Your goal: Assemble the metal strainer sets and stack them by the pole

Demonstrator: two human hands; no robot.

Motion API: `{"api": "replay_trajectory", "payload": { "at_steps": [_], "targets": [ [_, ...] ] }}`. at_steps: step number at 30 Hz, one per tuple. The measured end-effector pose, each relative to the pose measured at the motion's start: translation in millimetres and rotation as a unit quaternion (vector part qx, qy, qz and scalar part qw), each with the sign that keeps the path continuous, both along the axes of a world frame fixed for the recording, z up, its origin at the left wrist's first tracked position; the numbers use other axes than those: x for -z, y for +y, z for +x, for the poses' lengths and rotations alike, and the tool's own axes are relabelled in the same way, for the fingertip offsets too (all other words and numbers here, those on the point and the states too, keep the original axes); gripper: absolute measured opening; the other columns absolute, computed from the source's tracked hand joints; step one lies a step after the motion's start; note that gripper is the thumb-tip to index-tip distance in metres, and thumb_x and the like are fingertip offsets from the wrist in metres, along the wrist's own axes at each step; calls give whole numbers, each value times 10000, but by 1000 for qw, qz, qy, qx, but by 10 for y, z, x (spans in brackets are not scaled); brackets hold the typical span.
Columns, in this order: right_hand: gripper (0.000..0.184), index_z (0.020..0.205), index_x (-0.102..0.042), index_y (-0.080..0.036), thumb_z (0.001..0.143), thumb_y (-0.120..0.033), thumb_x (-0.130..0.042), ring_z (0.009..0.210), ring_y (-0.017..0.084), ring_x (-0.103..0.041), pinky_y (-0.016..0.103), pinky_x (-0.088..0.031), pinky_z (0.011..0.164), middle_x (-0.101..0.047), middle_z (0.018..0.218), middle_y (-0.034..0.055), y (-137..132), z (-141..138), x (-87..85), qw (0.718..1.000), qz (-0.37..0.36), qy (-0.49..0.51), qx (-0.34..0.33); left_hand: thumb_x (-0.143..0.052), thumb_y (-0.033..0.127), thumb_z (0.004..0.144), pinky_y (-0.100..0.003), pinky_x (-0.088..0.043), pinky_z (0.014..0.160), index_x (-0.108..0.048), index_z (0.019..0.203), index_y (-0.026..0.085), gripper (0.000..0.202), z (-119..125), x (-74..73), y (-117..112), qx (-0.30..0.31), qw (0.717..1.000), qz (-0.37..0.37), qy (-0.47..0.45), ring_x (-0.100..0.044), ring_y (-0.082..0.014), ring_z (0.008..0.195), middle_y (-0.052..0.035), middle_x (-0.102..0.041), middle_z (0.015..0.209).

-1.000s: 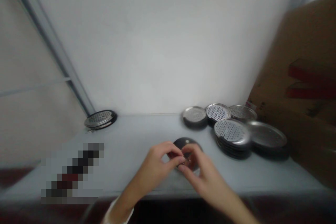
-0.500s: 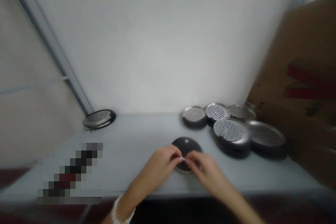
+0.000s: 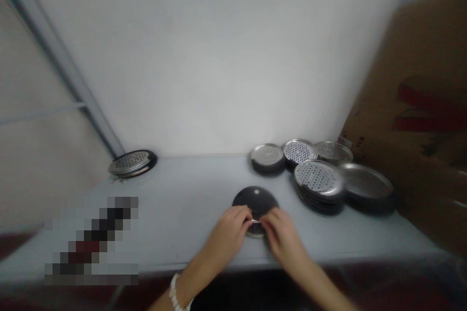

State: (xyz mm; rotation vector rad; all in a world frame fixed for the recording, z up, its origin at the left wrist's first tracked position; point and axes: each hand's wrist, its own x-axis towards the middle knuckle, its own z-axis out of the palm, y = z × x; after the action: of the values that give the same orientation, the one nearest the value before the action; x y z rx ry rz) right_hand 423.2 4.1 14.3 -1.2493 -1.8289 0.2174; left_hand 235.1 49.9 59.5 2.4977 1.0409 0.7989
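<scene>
Hands have slid in toward the near edge of the dark round metal disc [image 3: 255, 200], which lies flat on the pale table [image 3: 175, 204]. L hand [image 3: 229, 235] and R hand [image 3: 280, 235] are curled, fingertips pinching a small silver fitting [image 3: 255, 221] between them at the rim. Bead bracelet [image 3: 175, 292] on L wrist. To the right, stacks of perforated steel discs [image 3: 319, 180], cardboard box [image 3: 419, 82] behind them; lone perforated disc [image 3: 130, 163] far left by the wall.
</scene>
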Motion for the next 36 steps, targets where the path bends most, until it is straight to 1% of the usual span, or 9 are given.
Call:
{"api": "replay_trajectory", "payload": {
  "at_steps": [6,10,12,16,19,23,28,33,36],
  "targets": [
    [211,972,-595,-235,994,-85,-448,954,259,-590,551,-418,1047,-623,978,73,147,-35,37,999,26,-20,-18,-492,116,992,-360,-585,937,-643,978,193,169,-6,104,5,-33,999,28,18,-728,-232,1019,-77,-749,1052],
    [195,979,-589,-240,1006,-102,-453,977,255,-595,561,-382,1096,-620,979,62,189,-16,-34,998,5,-18,-60,-457,151,1019,-321,-628,786,-628,1057,191,179,-7,218,-51,-89,992,66,63,-764,-238,935,-91,-756,1060],
    [185,965,-586,-239,1007,-104,-465,961,244,-598,547,-373,1102,-620,956,50,172,-2,-71,997,0,-10,-73,-445,167,1029,-339,-640,785,-626,1120,178,203,-4,303,-82,-101,986,107,76,-769,-256,958,-119,-761,1107],
    [144,941,-583,-233,1005,-131,-504,959,243,-583,460,-437,986,-624,954,51,93,9,-122,998,-9,-2,-70,-434,185,1040,-407,-632,916,-645,1132,167,230,-20,442,-122,-93,974,193,69,-736,-292,1112,-143,-750,1219],
    [136,898,-571,-224,1010,-165,-520,905,239,-552,381,-453,832,-610,920,51,37,-4,-139,998,-30,3,-60,-410,179,1044,-435,-628,945,-658,1088,159,253,-47,460,-136,-82,973,212,48,-731,-297,1129,-140,-755,1220],
    [155,875,-543,-221,1013,-162,-502,876,230,-526,363,-431,802,-593,901,45,-19,-32,-154,997,-41,10,-63,-424,173,1037,-446,-604,1007,-668,1036,176,244,-76,396,-152,-63,980,187,14,-729,-273,1137,-114,-773,1179],
    [160,887,-534,-226,1016,-153,-472,906,235,-524,371,-430,824,-587,932,50,-65,-43,-192,996,-52,6,-69,-453,167,1022,-448,-550,1090,-680,1024,208,231,-96,297,-169,-33,992,115,-41,-721,-232,1150,-69,-785,1132],
    [156,887,-523,-231,1004,-140,-473,923,238,-521,379,-432,847,-579,941,47,-88,-30,-225,995,-61,9,-75,-506,197,1002,-423,-551,1071,-686,947,230,191,-93,226,-148,-27,995,16,-95,-706,-229,1163,-57,-785,1095],
    [167,877,-518,-230,997,-126,-467,927,234,-520,370,-436,843,-561,942,45,-92,-21,-233,995,-66,17,-78,-514,196,996,-409,-555,1045,-684,923,224,187,-85,207,-131,-18,994,-12,-110,-701,-228,1148,-67,-775,1088]
  ]
}}
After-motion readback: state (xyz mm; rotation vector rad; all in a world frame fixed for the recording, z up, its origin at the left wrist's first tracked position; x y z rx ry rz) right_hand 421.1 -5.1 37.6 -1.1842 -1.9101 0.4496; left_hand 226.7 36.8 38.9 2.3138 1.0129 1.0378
